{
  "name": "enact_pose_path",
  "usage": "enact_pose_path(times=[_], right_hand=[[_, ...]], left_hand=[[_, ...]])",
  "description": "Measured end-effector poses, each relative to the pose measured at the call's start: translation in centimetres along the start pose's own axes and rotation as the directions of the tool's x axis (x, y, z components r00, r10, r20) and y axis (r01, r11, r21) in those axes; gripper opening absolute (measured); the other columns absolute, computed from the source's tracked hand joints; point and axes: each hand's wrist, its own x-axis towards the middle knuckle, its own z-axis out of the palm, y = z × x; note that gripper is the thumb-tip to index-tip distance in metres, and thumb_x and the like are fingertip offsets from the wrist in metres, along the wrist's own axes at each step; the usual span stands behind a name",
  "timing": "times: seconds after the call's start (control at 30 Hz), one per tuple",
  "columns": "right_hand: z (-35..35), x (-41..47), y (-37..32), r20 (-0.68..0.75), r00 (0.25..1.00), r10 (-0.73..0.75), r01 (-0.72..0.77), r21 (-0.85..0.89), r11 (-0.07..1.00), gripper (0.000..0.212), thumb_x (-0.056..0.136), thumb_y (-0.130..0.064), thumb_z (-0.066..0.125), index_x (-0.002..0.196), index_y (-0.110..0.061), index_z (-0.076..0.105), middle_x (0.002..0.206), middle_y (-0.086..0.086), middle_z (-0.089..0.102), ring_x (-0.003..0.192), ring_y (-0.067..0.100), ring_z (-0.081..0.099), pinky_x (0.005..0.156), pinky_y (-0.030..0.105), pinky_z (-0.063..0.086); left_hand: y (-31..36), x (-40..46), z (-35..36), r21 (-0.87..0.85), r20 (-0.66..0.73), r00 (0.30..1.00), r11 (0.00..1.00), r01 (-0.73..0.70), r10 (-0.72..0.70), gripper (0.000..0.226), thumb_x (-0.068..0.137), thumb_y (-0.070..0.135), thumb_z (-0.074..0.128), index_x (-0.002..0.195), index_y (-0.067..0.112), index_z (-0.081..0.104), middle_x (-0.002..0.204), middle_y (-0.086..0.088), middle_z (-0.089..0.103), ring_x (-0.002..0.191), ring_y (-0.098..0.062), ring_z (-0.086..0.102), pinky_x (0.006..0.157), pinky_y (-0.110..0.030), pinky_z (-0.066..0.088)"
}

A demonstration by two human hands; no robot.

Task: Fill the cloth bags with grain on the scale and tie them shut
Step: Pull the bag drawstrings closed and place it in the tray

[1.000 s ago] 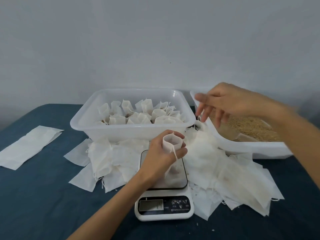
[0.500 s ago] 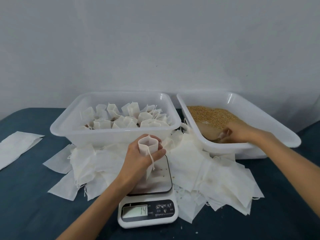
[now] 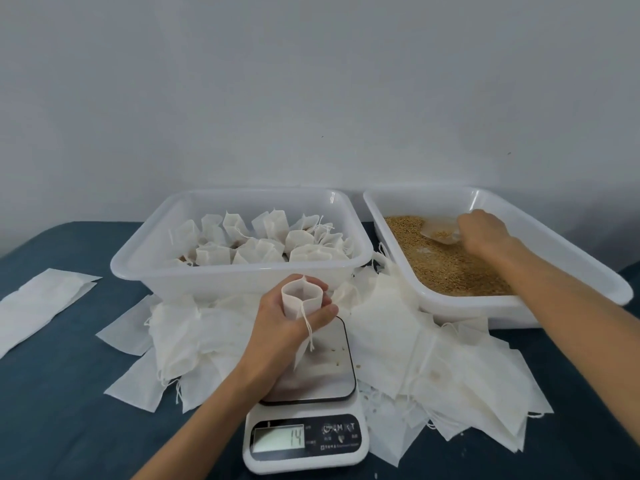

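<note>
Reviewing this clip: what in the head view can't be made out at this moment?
- Inside of the open bag: the left hand wraps it, so any grain in it is hidden.
- Scoop handle: covered by the right hand.
- Scale button labels: too small and blurred, though the display shows 14.
- Filled bags in the left tub: whether the knots are tied is too small to tell.

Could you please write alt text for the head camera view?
A person's left hand holds an open cloth bag upright on a kitchen scale reading 14, while the right hand holds a scoop in a white tub of grain. A second tub holds filled bags, and empty bags lie around the scale.
</note>
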Motion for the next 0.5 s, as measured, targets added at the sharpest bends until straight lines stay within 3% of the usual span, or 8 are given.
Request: enact_pose_path(times=[0.13,0.27,0.37,0.5], right_hand=[[0.1,1.1,-1.6,-0.016,0.992,-0.129,0.128,-0.046,0.991,0.016,0.088,0.007,0.057,0.097,-0.002,0.067,0.096,0.014,0.063,0.088,0.032,0.064,0.072,0.036,0.052],[0.6,0.9,-2.6,-0.02,0.977,-0.212,0.212,0.017,0.977,0.02,0.089,0.009,0.058,0.1,-0.004,0.068,0.09,0.012,0.066,0.081,0.027,0.065,0.072,0.035,0.055],[0.8,0.5,-2.8,0.011,0.975,-0.223,0.222,0.069,0.973,0.006,0.095,-0.003,0.06,0.1,-0.004,0.062,0.094,0.012,0.065,0.082,0.026,0.064,0.073,0.039,0.057],[0.9,0.4,-3.2,0.037,0.977,-0.21,0.199,0.2,0.959,0.029,0.094,-0.027,0.069,0.077,-0.012,0.052,0.08,0.001,0.06,0.065,0.011,0.053,0.051,0.024,0.035]], left_hand=[[0.0,0.1,0.0,0.015,-0.004,1.0,1.0,0.004,-0.004,0.018,0.075,0.017,0.082,0.089,0.02,0.071,0.084,-0.001,0.071,0.08,-0.013,0.066,0.073,-0.026,0.054],[-0.1,0.0,0.2,0.019,0.0,1.0,1.0,0.009,-0.009,0.019,0.074,0.016,0.082,0.089,0.019,0.071,0.085,-0.005,0.072,0.082,-0.013,0.067,0.075,-0.028,0.055],[-0.1,0.0,0.2,0.03,-0.002,1.0,0.999,0.015,-0.015,0.019,0.074,0.017,0.082,0.089,0.018,0.071,0.086,-0.005,0.072,0.082,-0.014,0.067,0.075,-0.028,0.055],[0.0,-0.1,0.2,0.024,-0.017,1.0,0.999,0.025,-0.025,0.019,0.073,0.018,0.083,0.089,0.021,0.072,0.086,-0.004,0.073,0.082,-0.014,0.068,0.073,-0.025,0.055]])
